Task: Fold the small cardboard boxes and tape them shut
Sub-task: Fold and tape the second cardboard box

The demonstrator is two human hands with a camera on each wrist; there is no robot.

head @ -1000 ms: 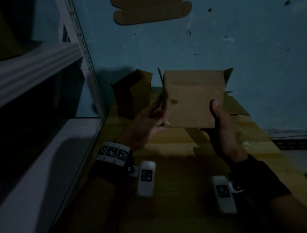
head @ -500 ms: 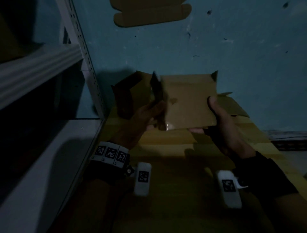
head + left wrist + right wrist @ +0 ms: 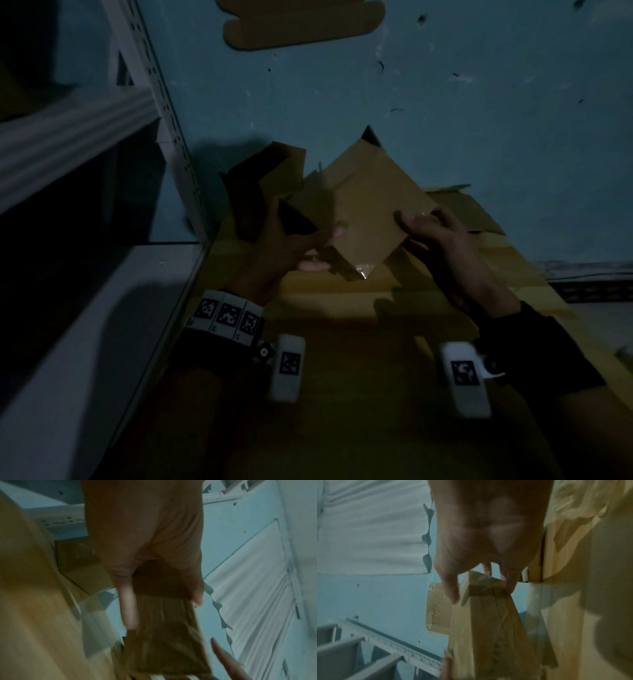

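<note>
A small brown cardboard box (image 3: 366,209) hangs above the wooden table (image 3: 342,359), tilted so one corner points down, with clear tape glinting at that corner. My left hand (image 3: 291,240) grips its left end, thumb and fingers round a dark open flap. My right hand (image 3: 435,229) holds the right edge, thumb on the near face. In the left wrist view the box (image 3: 164,635) sits between my thumb and fingers. The right wrist view shows my fingers pinching a taped corner of the box (image 3: 489,615).
A second, opened box (image 3: 263,185) stands behind my left hand against the blue wall. Flattened cardboard (image 3: 459,209) lies at the table's far right. A grey metal shelf rack (image 3: 85,171) runs along the left. A cardboard piece (image 3: 301,24) is stuck on the wall.
The box has been turned between my hands from square-on to a diamond tilt. My right hand rose to the box's right edge and my left hand shifted round the left flap.
</note>
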